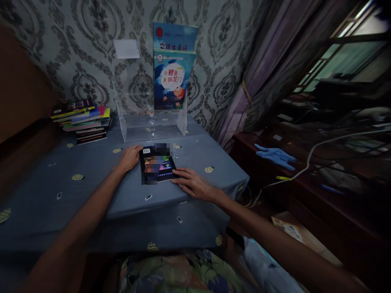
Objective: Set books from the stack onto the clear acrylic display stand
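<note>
A dark book [166,165] with a barcode and colourful pictures lies on the blue-grey tablecloth [100,175]. My left hand [132,156] touches its upper left edge, the fingers close together on the border. At the book's lower right corner rests my right hand [192,183], fingers spread with the tips on the edge. Just behind the book stands a clear acrylic rack [139,128]. Two blue picture books stand upright at the rack's right side, the front one [171,81] overlapping the other [175,36].
A stack of books [85,122] sits at the table's back left. A white card [126,49] shows at the rack's upper left. To the right, a dark red surface [308,175] holds a blue glove [275,155] and a white cable [308,156]. A curtain [244,93] hangs behind.
</note>
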`<state>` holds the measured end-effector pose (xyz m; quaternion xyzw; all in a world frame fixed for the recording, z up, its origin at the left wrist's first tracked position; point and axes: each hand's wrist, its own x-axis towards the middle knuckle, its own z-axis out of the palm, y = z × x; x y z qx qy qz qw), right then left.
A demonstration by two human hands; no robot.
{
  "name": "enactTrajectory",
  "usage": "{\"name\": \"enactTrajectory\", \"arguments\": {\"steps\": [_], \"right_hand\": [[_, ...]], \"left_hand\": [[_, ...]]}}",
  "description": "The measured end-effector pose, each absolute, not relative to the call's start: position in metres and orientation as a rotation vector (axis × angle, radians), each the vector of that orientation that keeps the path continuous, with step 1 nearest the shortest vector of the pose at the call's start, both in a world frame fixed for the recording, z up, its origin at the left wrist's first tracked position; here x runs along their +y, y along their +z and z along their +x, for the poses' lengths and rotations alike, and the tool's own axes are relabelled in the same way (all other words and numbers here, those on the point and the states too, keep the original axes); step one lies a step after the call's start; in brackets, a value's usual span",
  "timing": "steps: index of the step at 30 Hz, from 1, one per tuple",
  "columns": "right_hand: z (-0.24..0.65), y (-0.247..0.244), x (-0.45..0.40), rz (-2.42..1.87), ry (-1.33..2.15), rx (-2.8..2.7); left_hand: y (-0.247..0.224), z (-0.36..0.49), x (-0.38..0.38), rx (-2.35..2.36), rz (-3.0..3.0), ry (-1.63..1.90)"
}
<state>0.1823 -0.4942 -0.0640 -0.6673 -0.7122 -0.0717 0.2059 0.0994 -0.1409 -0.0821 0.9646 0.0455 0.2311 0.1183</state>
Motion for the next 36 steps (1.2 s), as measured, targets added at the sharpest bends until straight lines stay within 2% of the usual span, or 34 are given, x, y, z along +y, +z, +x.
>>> {"name": "enactTrajectory", "arguments": {"steps": [36], "right_hand": [[0.1839,-0.0689,-0.4947,-1.839,-0.182,-1.963]], "left_hand": [[-0.0860,0.0981,-0.1392,0.095,2.793,0.666]]}}
